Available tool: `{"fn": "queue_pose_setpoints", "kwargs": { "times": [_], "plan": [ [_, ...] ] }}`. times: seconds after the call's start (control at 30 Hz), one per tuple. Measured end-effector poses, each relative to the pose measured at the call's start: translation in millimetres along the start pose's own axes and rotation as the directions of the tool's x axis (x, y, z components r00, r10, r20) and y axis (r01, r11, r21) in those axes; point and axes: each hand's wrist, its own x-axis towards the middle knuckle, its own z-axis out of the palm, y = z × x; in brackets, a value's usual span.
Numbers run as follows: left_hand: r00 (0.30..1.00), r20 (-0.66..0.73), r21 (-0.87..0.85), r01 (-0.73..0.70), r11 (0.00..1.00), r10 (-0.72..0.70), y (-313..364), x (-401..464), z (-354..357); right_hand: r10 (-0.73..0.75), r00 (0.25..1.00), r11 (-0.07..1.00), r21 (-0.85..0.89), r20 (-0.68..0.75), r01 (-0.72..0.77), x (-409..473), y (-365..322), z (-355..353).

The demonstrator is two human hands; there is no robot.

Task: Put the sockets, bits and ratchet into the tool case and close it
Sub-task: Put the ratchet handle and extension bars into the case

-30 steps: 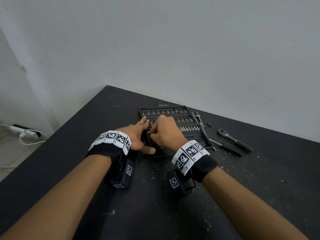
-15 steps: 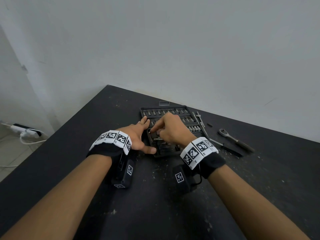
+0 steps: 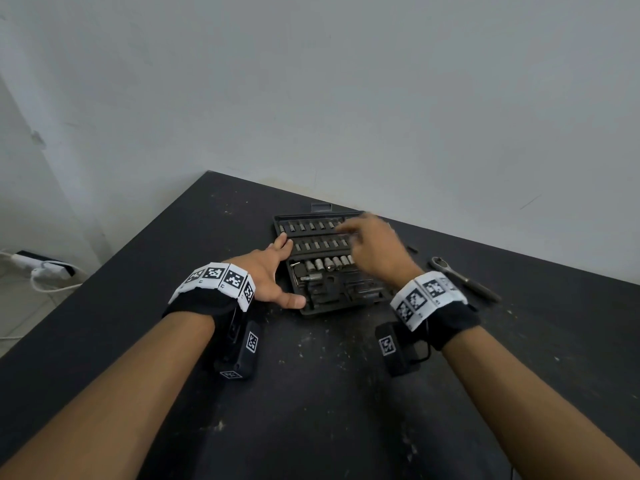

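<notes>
Head view: the tool case (image 3: 332,296) lies open on the tabletop (image 3: 311,393), its rows mostly filled with sockets (image 3: 329,264) and bits (image 3: 311,226). The ratchet (image 3: 462,278) lies outside, right of the case. The left hand (image 3: 270,275) lies spread flat at the case's left edge, holding nothing. The blurred right hand (image 3: 375,252) hovers over the rows; whether it grips anything I cannot tell. A careless sweep could knock seated bits loose.

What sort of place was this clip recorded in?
Probably a plain workshop corner or bare utility room: a scuffed black worktable pushed against blank white walls, an open tool case on it, and a power strip lying on the tiled floor.
</notes>
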Motion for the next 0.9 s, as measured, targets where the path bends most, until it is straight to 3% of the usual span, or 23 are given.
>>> {"fn": "queue_pose_setpoints", "kwargs": {
  "times": [0.1, 0.2, 0.43, 0.6, 0.9],
  "plan": [
    [1.000, 0.011, 0.006, -0.003, 1.000, 0.003, 0, 1, -2, 0.282, 0.950, 0.959, 0.078, -0.134, -0.274, 13, 45, -19],
    [1.000, 0.017, 0.008, -0.005, 1.000, 0.004, -1, 2, -2, 0.408, 0.900, 0.912, 0.100, -0.154, -0.397, 19, 81, -25],
    [1.000, 0.019, 0.003, -0.003, 1.000, 0.003, -2, 4, -3, 0.496, 0.865, 0.868, 0.072, -0.072, -0.492, 38, 102, -14],
    [1.000, 0.016, 0.007, -0.004, 1.000, 0.004, -3, 3, -2, 0.556, 0.826, 0.831, 0.048, -0.092, -0.554, 46, 100, -8],
    [1.000, 0.013, -0.011, -0.005, 1.000, 0.005, -1, 2, -2, 0.574, 0.819, 0.817, -0.075, 0.004, -0.572, 48, 91, -11]
  ]
}}
